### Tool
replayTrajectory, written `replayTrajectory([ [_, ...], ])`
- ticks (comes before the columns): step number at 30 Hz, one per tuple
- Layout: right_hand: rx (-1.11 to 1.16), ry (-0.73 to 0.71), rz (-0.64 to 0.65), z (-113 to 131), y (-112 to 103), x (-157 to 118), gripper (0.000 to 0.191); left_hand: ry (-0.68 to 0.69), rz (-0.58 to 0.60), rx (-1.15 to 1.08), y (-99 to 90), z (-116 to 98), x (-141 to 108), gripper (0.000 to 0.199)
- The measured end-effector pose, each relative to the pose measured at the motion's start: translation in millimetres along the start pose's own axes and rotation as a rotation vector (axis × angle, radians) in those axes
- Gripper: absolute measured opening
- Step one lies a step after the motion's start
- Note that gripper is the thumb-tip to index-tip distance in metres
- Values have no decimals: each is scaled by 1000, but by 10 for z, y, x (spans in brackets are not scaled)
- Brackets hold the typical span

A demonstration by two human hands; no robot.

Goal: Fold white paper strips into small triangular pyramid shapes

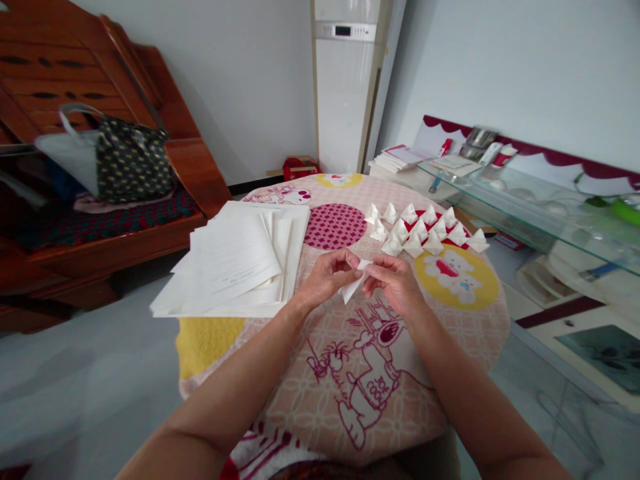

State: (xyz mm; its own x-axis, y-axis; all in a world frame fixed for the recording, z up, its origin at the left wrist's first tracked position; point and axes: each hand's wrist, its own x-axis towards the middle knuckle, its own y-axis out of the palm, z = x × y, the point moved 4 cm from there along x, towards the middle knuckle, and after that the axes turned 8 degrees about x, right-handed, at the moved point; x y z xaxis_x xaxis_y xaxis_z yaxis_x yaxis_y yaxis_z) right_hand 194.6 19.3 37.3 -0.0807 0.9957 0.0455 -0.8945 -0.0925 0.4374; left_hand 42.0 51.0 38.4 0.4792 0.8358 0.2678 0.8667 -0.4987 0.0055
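A small piece of folded white paper [352, 288] is held between my two hands above the middle of the round table. My left hand [331, 275] pinches its left side between thumb and fingers. On the other side, my right hand [396, 281] grips the upper right edge, its fingers curled and partly hiding the paper. Beyond my right hand stand several small folded white paper boats [413, 245], set in rows. A stack of white paper sheets [235, 257] lies to the left of my hands, the top sheet bearing printed text.
A patterned pink cloth [400, 400] covers the table. To the right is a glass-shelved cabinet [530, 200] with cups and papers. A wooden bench [185, 173] with a dark patterned bag [133, 160] stands left. A tall white air conditioner [343, 100] is behind the table.
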Motion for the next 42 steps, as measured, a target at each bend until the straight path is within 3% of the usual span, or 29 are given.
replayTrajectory([
  [11, -83, -57, -24, 10, 64, -4, 26, 44, -85, 94, 17, -103, -34, 22],
  [17, -113, -58, -23, -8, 60, 5, 25, 46, -89, 59, 25, -105, -38, 23],
  [27, -175, -40, -51, -32, 76, 14, 11, 122, -63, 232, 18, -160, -51, 21],
  [33, -160, -66, -59, -28, 78, 19, 8, 31, -72, 123, 9, -83, -45, 27],
  [42, -155, -94, -78, -30, 56, 16, 10, 10, -54, 47, 11, -36, -35, 24],
])
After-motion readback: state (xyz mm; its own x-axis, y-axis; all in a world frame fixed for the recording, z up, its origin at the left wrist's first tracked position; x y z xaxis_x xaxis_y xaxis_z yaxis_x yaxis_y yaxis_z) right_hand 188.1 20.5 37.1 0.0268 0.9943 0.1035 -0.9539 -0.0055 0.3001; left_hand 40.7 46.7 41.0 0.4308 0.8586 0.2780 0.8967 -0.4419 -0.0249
